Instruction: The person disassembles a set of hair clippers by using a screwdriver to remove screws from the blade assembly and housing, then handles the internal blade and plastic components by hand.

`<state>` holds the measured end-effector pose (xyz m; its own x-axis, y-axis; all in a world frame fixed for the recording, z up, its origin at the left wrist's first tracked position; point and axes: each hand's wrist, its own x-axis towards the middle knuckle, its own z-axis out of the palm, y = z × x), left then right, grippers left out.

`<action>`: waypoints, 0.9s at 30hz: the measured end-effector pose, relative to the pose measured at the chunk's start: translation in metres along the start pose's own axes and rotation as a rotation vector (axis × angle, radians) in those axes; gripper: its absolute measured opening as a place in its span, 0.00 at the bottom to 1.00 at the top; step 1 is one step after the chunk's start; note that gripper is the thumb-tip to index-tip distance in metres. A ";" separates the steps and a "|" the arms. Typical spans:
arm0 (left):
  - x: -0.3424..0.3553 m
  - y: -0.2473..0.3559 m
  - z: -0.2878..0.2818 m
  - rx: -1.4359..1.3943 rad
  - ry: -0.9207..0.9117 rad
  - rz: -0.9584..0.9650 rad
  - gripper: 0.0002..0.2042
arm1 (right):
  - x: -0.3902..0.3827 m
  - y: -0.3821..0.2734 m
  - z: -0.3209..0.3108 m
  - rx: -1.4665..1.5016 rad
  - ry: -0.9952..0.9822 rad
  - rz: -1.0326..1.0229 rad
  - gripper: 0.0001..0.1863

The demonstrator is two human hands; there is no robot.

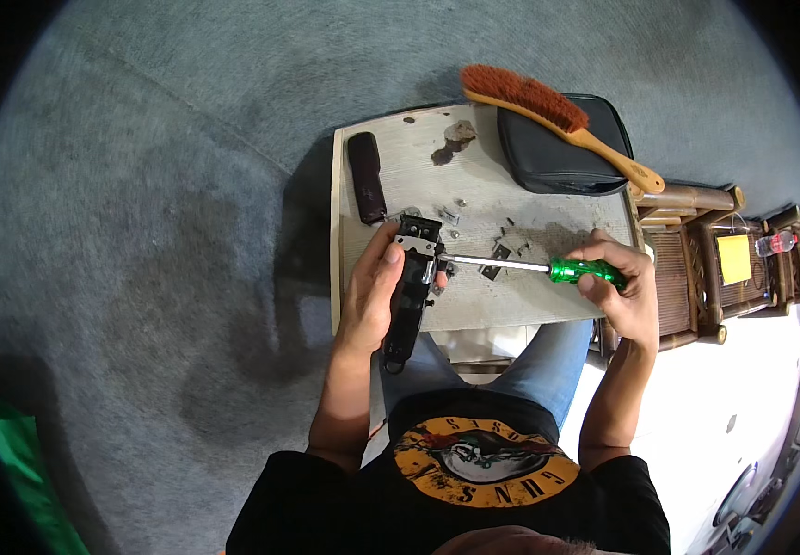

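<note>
My left hand [370, 296] grips a black hair clipper body [406, 314], with my thumb near a silver plate [415, 243] at its upper end. My right hand [627, 287] holds a screwdriver [574, 271] by its green handle, and its metal tip touches the side of the clipper near that plate. Loose small screws and metal parts [495, 262] lie on the light wooden tabletop [539, 305] beside the clipper. A dark oblong casing [367, 176] rests at the table's left.
A black zipped case [548, 171] sits at the back right, with a wooden-handled brush [525, 97] across it. Dark debris [455, 139] lies on the table. To the right are bamboo furniture [673, 277], a yellow sheet [733, 259] and a bottle [775, 243]. Green fabric [16, 462] is at lower left.
</note>
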<state>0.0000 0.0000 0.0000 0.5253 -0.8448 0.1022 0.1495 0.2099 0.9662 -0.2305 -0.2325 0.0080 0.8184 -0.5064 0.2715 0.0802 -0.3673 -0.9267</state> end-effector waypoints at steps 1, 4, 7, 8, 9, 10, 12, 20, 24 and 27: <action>0.000 0.001 -0.002 0.006 0.005 0.001 0.24 | 0.001 -0.002 0.002 -0.001 0.002 0.024 0.15; -0.001 0.001 0.005 -0.063 0.049 -0.018 0.23 | 0.000 -0.005 0.001 0.010 0.016 0.078 0.15; 0.000 0.002 0.009 -0.104 0.089 -0.039 0.23 | 0.000 -0.004 0.000 -0.025 0.019 0.037 0.15; 0.000 0.002 0.007 -0.093 0.086 -0.040 0.23 | 0.001 -0.003 0.001 -0.046 0.018 0.010 0.16; 0.000 0.001 0.006 -0.083 0.084 -0.039 0.23 | 0.001 -0.002 0.001 -0.053 0.020 0.007 0.16; 0.000 0.000 0.005 -0.075 0.078 -0.037 0.23 | 0.001 -0.001 0.001 -0.060 0.021 0.005 0.16; 0.000 0.000 0.004 -0.059 0.064 -0.032 0.23 | 0.001 -0.001 0.001 -0.064 0.026 0.008 0.16; 0.001 0.001 0.006 -0.078 0.070 -0.033 0.24 | 0.001 -0.004 0.003 -0.077 0.030 0.042 0.16; 0.001 0.001 0.006 -0.066 0.075 -0.025 0.23 | 0.001 -0.005 0.002 -0.074 0.026 0.058 0.15; 0.001 0.001 0.008 -0.045 0.085 -0.018 0.23 | 0.001 -0.004 0.004 -0.057 0.029 0.073 0.15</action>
<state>-0.0056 -0.0045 0.0030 0.5911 -0.8042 0.0622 0.1962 0.2181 0.9560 -0.2282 -0.2285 0.0109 0.8039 -0.5555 0.2124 -0.0122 -0.3725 -0.9280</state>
